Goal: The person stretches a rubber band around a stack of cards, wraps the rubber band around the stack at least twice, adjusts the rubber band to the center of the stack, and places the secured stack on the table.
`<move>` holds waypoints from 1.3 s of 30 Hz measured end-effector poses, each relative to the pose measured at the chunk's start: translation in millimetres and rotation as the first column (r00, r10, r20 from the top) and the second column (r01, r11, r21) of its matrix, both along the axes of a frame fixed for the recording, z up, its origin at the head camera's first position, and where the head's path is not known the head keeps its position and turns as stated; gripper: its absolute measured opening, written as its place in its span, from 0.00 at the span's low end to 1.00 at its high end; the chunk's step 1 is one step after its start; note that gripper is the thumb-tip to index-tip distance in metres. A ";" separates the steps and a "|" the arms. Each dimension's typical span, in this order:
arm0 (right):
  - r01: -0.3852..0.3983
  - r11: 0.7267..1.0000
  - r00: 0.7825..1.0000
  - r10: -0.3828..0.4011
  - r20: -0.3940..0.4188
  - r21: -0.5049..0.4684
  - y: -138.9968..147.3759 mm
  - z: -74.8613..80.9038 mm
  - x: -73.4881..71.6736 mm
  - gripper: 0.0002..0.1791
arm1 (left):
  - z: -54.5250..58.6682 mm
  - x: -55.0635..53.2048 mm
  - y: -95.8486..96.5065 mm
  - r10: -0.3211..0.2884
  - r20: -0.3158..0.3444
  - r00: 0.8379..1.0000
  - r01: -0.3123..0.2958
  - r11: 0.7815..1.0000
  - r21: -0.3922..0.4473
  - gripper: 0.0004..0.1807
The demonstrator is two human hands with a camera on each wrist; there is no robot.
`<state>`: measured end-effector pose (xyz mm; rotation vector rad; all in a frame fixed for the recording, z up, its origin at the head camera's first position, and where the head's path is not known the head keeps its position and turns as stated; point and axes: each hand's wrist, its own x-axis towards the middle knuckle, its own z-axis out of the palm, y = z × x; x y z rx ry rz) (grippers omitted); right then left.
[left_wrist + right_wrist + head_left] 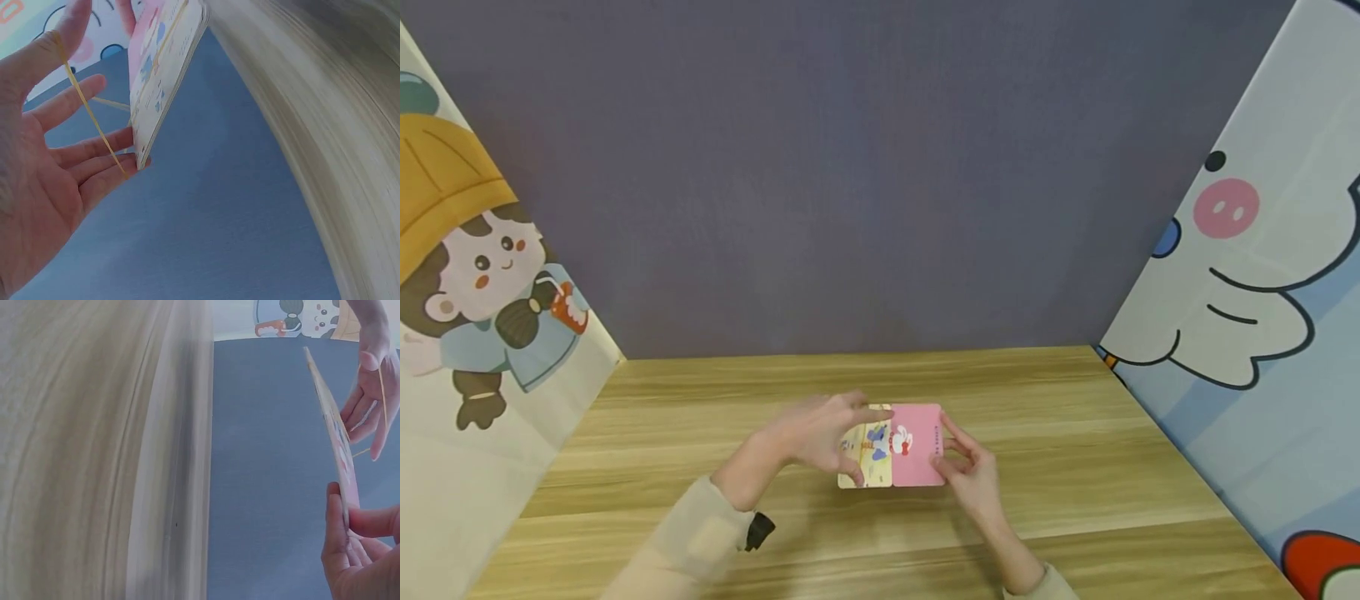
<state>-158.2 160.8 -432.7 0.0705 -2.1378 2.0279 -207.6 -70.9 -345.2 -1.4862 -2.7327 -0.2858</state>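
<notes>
A small booklet (917,468) with a pink panel and a yellow panel, both printed with cartoon figures, is spread flat above the table. My right hand (976,482) pinches its pink edge, thumb on the near face and fingers behind. A thin yellow rubber band (94,119) is stretched across my left hand (823,437), running from the thumb to the little finger. The left fingers are spread apart around the yellow panel, and their tips reach the booklet's edge in the left wrist view. Several layers show along the booklet's edge (178,87).
A wood-grain table (737,383) lies under both hands. Behind it rises a grey-blue panel (850,183). Cartoon-printed walls stand at the left (445,492) and right (1300,400). A black strap end (760,531) sits at the left cuff.
</notes>
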 end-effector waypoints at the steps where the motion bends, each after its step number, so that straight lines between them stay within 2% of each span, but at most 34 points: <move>1: 0.001 1.000 1.000 -0.001 -0.006 0.000 0.2 0.3 0.1 0.34 | -0.3 1.3 0.0 0.003 -0.009 1.000 -0.003 1.000 0.009 0.48; 6: 0.016 1.000 1.000 -0.016 -0.027 0.013 0.3 2.0 0.3 0.34 | -0.3 8.0 1.4 0.036 -0.019 0.999 -0.035 0.999 0.015 0.50; 12: 0.021 1.000 0.999 -0.021 -0.024 -0.003 0.8 6.7 -1.3 0.35 | -0.5 13.1 2.6 0.083 -0.035 0.996 -0.084 0.996 -0.033 0.51; 26: 0.032 0.999 1.000 -0.032 0.001 -0.044 0.0 16.2 -2.4 0.34 | -1.6 14.8 -0.1 0.063 -0.151 0.987 -0.077 0.993 -0.088 0.55; 39: 0.014 0.999 1.000 -0.015 -0.007 -0.052 -2.7 17.3 -0.7 0.34 | -0.1 14.8 -2.8 0.053 -0.210 0.976 -0.083 0.988 -0.134 0.51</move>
